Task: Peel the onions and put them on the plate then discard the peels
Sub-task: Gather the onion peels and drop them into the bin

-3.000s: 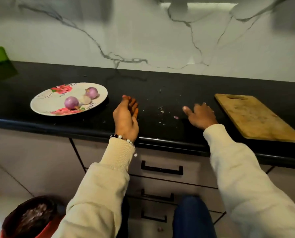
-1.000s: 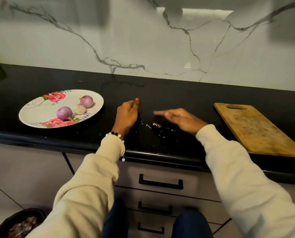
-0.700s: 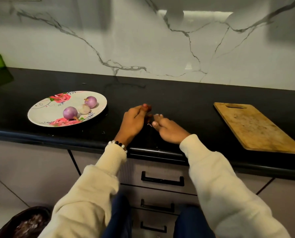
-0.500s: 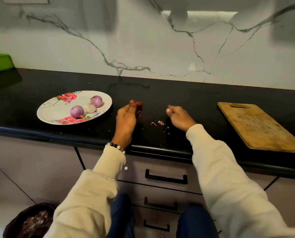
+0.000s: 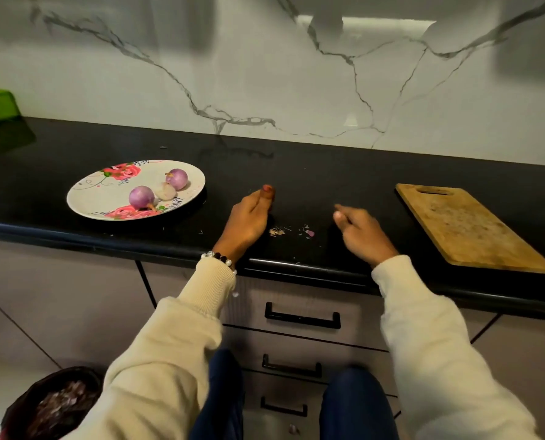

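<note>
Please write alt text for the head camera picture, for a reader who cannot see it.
Two hands rest on a black counter, the left hand and right hand on either side of a few small peel scraps. To the left, a floral plate holds peeled onions; a wooden cutting board lies to the right.

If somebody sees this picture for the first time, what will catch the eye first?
Probably the floral plate on the left of the black counter, holding peeled purple onions. Next, the left hand and right hand flanking small peel scraps near the counter's front edge.
</note>
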